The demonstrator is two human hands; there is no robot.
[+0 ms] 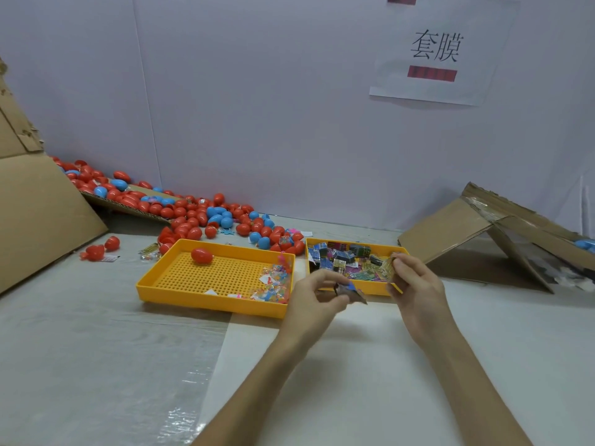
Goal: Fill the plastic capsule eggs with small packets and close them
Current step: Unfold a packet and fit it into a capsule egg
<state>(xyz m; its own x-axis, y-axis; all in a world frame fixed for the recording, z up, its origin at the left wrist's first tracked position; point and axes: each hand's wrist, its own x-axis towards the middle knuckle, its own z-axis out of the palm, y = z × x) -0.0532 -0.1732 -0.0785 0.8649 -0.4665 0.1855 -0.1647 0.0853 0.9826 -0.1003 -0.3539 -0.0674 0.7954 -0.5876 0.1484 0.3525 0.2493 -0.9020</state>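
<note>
Trays: I count two on the desk [354, 365], side by side: a perforated yellow tray [209, 304] on the left and a second yellow tray [375, 289] on the right.
Eggs: one closed red egg [202, 255] lies in the far left corner of the perforated tray. The egg pile [209, 217] behind it, red and blue, is too many for me to count. Two more red eggs [103, 247] sit apart at the left.
Packets: loose packets [347, 259] fill the second tray. Clear packets [273, 281] sit at the right end of the perforated tray.
Left hand: my left hand [317, 292] hovers just in front of the trays, fingers curled, pinching one dark packet [352, 292].
Right hand: my right hand [415, 284] is raised over the second tray's near right corner, fingertips pinching one yellowish packet [388, 267].
Cardboard: two pieces, a left sheet [38, 220] and a right sheet [483, 226].
</note>
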